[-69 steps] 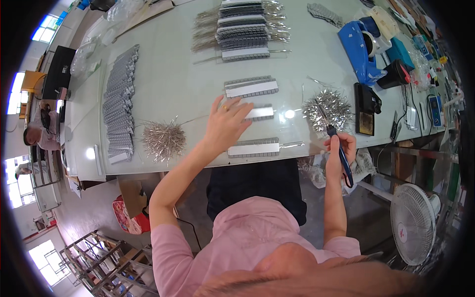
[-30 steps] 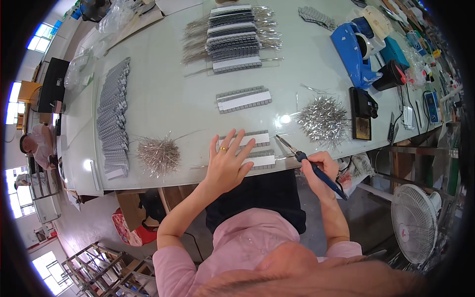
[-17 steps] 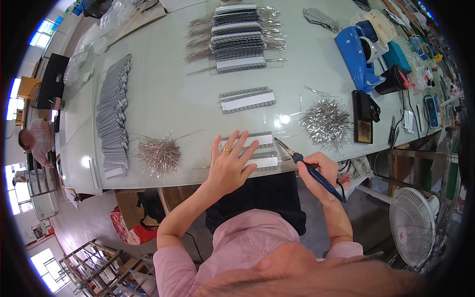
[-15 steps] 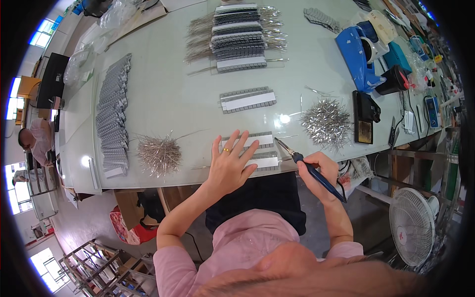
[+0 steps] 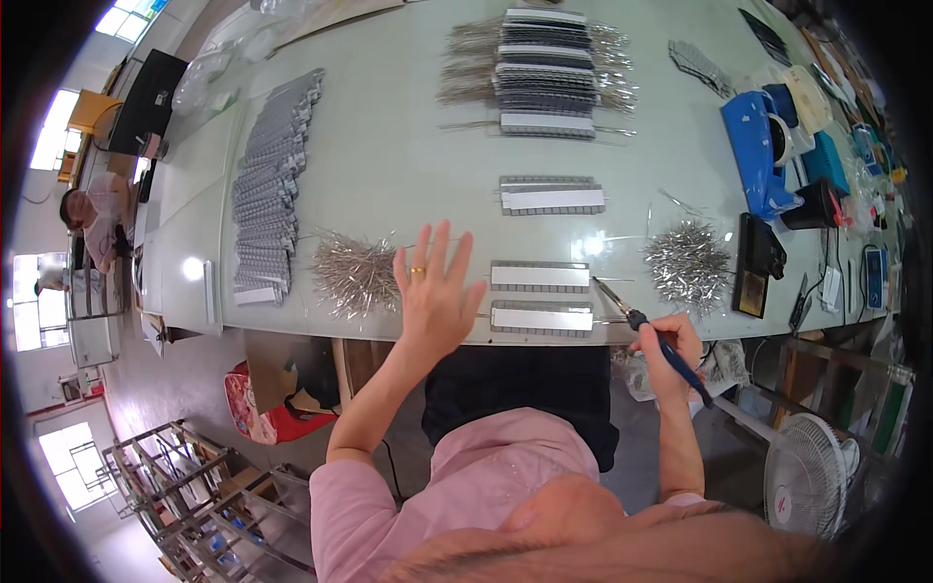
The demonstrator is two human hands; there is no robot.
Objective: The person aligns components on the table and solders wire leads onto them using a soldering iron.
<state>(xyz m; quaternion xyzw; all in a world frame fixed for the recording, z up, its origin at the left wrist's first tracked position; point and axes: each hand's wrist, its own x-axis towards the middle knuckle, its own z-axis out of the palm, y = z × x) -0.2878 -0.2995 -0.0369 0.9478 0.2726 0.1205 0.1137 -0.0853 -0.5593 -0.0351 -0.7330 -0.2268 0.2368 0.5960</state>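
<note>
My left hand (image 5: 434, 296) hovers flat with fingers spread, beside a heap of thin silvery wire leads (image 5: 352, 274) and left of two flat grey segmented strips with white faces. It holds nothing. In my right hand (image 5: 671, 348) is a soldering iron (image 5: 671, 358) with a dark blue handle. Its tip lies close to the right end of the upper strip (image 5: 540, 277), where a thin lead sticks out. The lower strip (image 5: 541, 318) lies parallel near the table edge, with leads at its ends. Farther back rest more such strips (image 5: 554, 201), overlapping.
Stacked strips with leads (image 5: 547, 83) lie at the back, and a long row of grey strips (image 5: 272, 189) at left. To the right are another wire heap (image 5: 688, 260), a soldering iron stand (image 5: 758, 262) and a blue tape dispenser (image 5: 756, 155). A fan (image 5: 805, 476) stands lower right.
My left hand has lifted off the upper strip and moved left toward the wire heap, uncovering both strips. The soldering iron stays at the strip's right end. The whole view has shifted.
</note>
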